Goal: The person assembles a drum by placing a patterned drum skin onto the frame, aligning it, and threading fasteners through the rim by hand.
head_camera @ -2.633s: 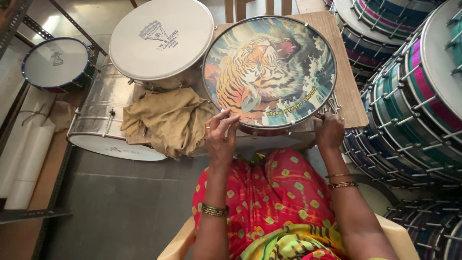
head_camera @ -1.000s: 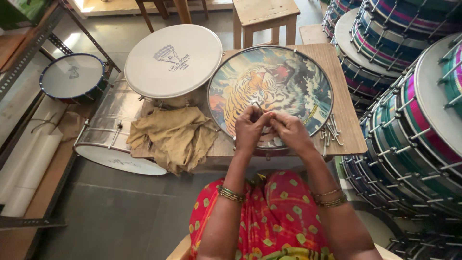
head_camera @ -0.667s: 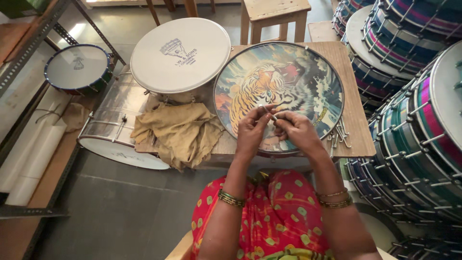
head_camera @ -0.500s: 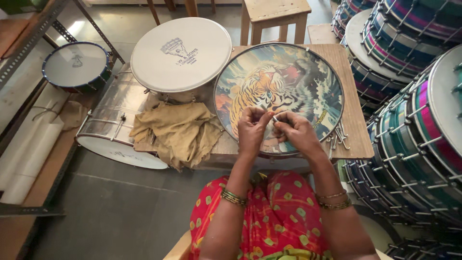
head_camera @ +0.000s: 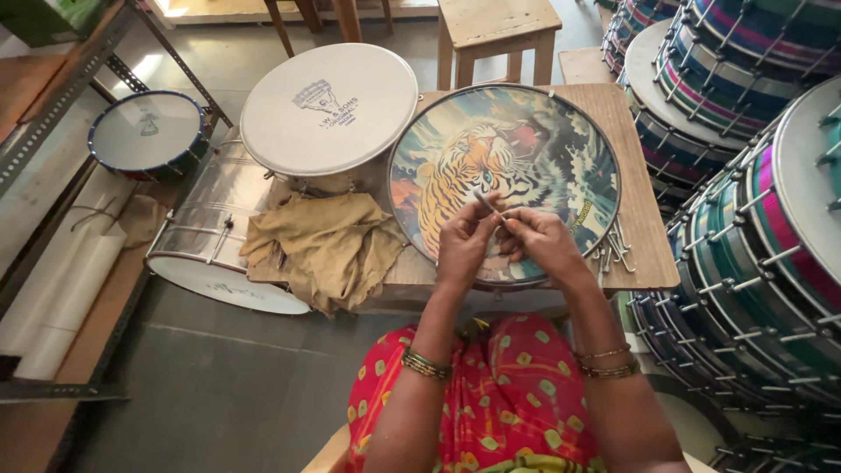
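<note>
A round drum head printed with a tiger (head_camera: pixel 517 158) lies flat on a small wooden table (head_camera: pixel 635 210). Above its near edge my left hand (head_camera: pixel 464 241) and my right hand (head_camera: pixel 539 241) meet. Together they pinch a thin metal rod (head_camera: pixel 486 203) that sticks up and to the left from the fingertips. A pile of similar metal hooks (head_camera: pixel 611 250) lies on the table just right of my right hand.
A tan cloth (head_camera: pixel 328 245) drapes over the table's left side. A white drum head (head_camera: pixel 328 105) rests on a steel drum (head_camera: pixel 219 245) lying sideways. A small blue-rimmed drum (head_camera: pixel 144 131) sits far left; stacked striped drums (head_camera: pixel 753 201) crowd the right. A wooden stool (head_camera: pixel 495 31) stands behind.
My hands left the drum's near rim, where they were apart, and came together over the tiger drum head, now holding a thin metal rod between them. The drum has not moved.
</note>
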